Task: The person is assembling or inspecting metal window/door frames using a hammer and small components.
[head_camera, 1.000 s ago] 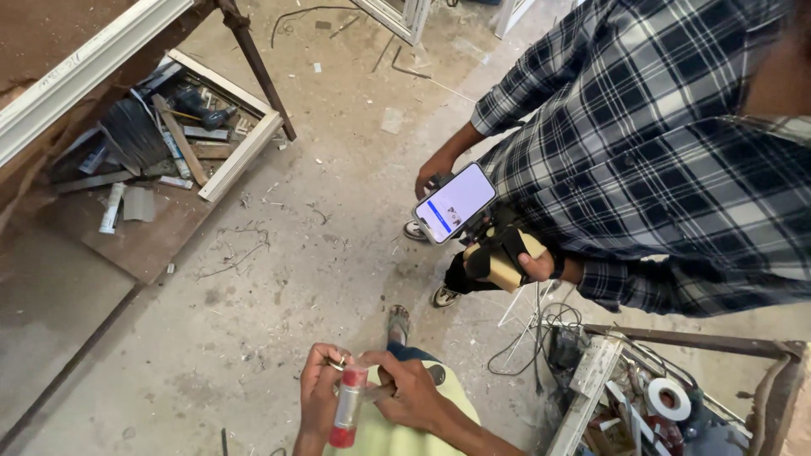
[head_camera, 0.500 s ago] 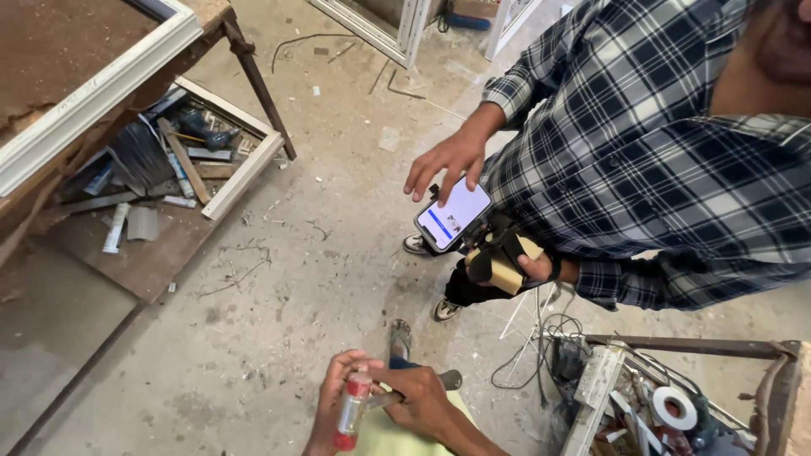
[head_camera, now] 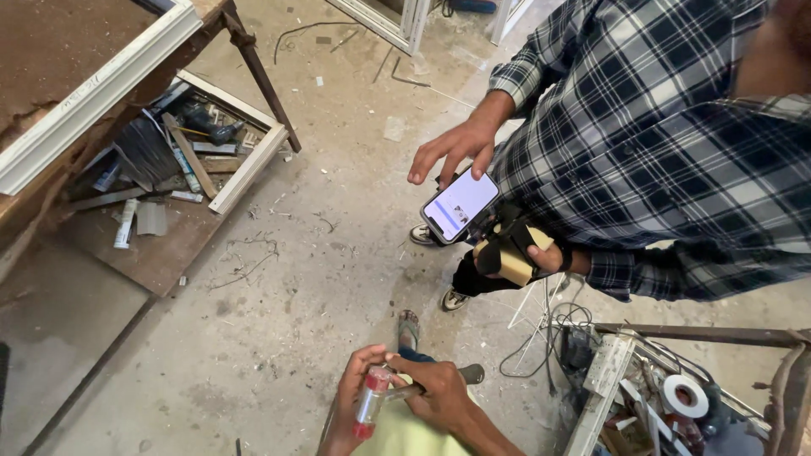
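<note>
The fingers of the left hand curl around a small clear tube with red ends, which stands nearly upright in that grip at the bottom of the view. Its upper red end sits level with the fingertips, and its lower red end shows below the palm. The right hand lies just beside it, fingers folded over a thin dark tool whose grey handle juts out to the right. The tool's near end meets the top of the tube, though the contact point is hidden under the knuckles, so it may be touching or merely close. Both hands rest over a pale yellow-green cloth.

Above them stands another person in a plaid shirt. One of that person's hands hovers with fingers spread over a phone, whose screen is lit. The other hand grips the phone from below together with a tan and black object.

The dusty concrete floor spreads between them. A white frame lies to the left, filled with scrap.
</note>
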